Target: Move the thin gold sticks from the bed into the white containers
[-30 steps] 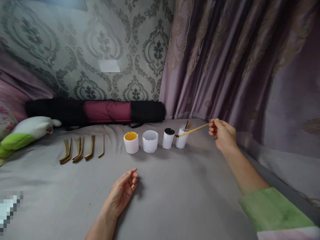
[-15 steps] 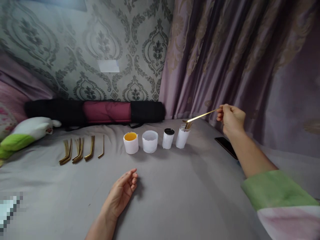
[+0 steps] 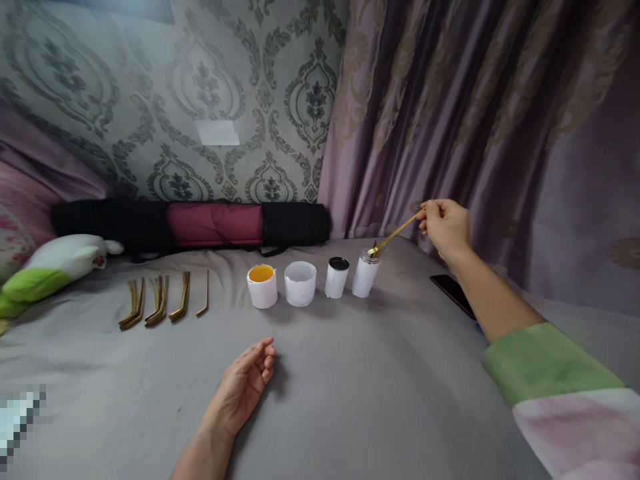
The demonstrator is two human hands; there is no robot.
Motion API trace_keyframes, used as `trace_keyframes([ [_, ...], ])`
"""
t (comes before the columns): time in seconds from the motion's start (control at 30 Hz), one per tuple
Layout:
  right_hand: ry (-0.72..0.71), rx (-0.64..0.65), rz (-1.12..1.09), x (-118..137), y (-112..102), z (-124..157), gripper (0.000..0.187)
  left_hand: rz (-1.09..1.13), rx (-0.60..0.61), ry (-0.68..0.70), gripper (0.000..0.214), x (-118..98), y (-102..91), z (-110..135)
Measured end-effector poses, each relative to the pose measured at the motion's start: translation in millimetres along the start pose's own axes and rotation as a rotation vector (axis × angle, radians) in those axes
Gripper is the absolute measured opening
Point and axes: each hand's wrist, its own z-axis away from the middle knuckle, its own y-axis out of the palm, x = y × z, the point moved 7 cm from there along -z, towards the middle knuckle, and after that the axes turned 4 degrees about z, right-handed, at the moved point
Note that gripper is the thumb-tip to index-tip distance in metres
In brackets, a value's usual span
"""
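My right hand (image 3: 447, 230) is closed in a pinch on one end of a thin gold stick, bent like a metal straw (image 3: 400, 230). The stick slants down to the left, and its bent end is at the mouth of a slim white-wrapped jar (image 3: 365, 277). Other gold sticks stand in that jar; whether the held one touches them I cannot tell. My left hand (image 3: 247, 377) lies on the grey sheet (image 3: 350, 400), loosely curled with nothing in it. Farther left, several bent gold sticks (image 3: 157, 303) lie in bunches beside a single one (image 3: 204, 295).
Left of the jar stand a black-mouthed white can (image 3: 337, 283), a wide white tub (image 3: 300, 290) and a white tub with a yellow inside (image 3: 263, 291). A phone (image 3: 453, 295) lies under my right forearm. A plush toy (image 3: 60, 263) and a long bag (image 3: 215, 225) lie behind.
My right hand has moved left, and the stick's bent end has gone down to the jar's mouth. The stick now slants more steeply. My left hand has not moved.
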Motion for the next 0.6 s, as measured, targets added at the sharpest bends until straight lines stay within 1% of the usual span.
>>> trace_keyframes([
  [0.17,0.04,0.058,-0.025,-3.0,16.0,0.0,0.014,-0.015,0.002,0.006,0.02,-0.2,-0.3,-0.9],
  [0.3,-0.014,0.161,0.044,-4.5,32.1,-0.8,0.017,-0.023,0.001,0.009,0.021,0.1,-1.2,-1.9],
  [0.5,0.016,0.278,0.117,-13.6,58.3,0.1,0.015,-0.01,-0.001,0.003,0.02,0.4,-0.6,-2.4],
  [0.6,-0.02,0.343,0.185,-16.5,71.7,2.5,0.016,0.003,-0.001,-0.004,0.019,0.5,-1.0,-2.5],
])
